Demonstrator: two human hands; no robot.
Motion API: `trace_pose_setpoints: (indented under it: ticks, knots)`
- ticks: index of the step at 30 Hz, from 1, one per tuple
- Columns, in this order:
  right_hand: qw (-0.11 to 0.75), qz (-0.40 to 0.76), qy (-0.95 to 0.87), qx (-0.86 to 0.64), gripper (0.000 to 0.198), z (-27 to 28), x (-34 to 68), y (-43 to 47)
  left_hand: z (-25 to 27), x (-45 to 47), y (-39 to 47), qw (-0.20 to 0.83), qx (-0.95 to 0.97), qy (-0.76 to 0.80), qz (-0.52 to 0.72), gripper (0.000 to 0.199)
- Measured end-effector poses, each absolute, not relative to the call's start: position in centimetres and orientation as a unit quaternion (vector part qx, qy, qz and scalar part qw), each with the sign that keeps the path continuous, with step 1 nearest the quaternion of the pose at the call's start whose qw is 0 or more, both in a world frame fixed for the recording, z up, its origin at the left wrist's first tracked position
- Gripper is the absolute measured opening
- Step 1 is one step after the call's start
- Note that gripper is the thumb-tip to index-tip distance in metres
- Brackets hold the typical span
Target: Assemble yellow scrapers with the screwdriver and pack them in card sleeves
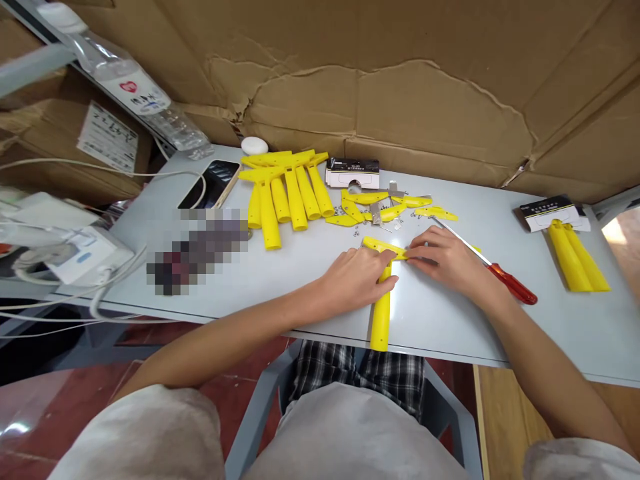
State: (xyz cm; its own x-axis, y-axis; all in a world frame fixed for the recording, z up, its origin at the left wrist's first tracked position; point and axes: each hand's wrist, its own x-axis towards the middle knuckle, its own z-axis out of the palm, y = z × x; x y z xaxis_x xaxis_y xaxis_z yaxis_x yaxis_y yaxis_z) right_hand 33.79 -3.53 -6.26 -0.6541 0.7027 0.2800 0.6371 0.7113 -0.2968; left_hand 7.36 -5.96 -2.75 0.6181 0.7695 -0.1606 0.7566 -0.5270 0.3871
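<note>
A yellow T-shaped plastic scraper (381, 320) lies near the table's front edge, its handle pointing toward me. My left hand (356, 283) is closed around the joint of head and handle, thumb and forefinger against it. At the right end of the scraper's head, the fingertips of my right hand (443, 259) pinch together; any small part between them is hidden. Just beyond lie loose yellow head pieces (367, 198), metal blades (375, 213) and scattered small screws (356, 233). A screwdriver (515, 283) with a red handle rests under or beside my right wrist.
Several yellow scrapers (295, 200) are piled at the back left, beside black-and-white packaging cards (353, 173). Two yellow handles (577, 257) lie at right by another card (553, 212). A phone (213, 183), bottle (135, 87) and white cables (120, 267) occupy the left. Cardboard (400, 100) walls the back.
</note>
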Motion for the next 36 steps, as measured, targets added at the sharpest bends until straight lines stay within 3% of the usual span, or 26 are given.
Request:
trace_pose_setpoints:
  ticks: [15, 22, 26, 31, 36]
  knots:
    - [0.149, -0.017, -0.849, -0.507, 0.028, -7.1, 32.4, -3.6, -1.8, 5.9, -4.7, 0.13, 0.874, 0.467, -0.035, 0.05]
    - [0.198, 0.005, -0.806, -0.558, 0.032, -5.3, 34.5, -3.1, -1.6, 4.9, -3.6, 0.146, 0.88, 0.452, -0.002, 0.046]
    - [0.22, -0.008, -0.763, -0.608, 0.037, -4.0, 37.6, -2.4, -1.0, 3.1, -1.9, 0.13, 0.855, 0.503, 0.015, 0.055]
    - [0.167, -0.033, -0.724, -0.668, 0.05, -4.0, 41.7, -1.7, -0.9, -0.3, 0.6, 0.085, 0.838, 0.538, -0.028, 0.056]
    - [0.09, 0.028, -0.714, -0.693, 0.056, -4.6, 43.6, -1.4, -0.8, -1.5, 1.6, 0.069, 0.84, 0.539, -0.004, 0.054]
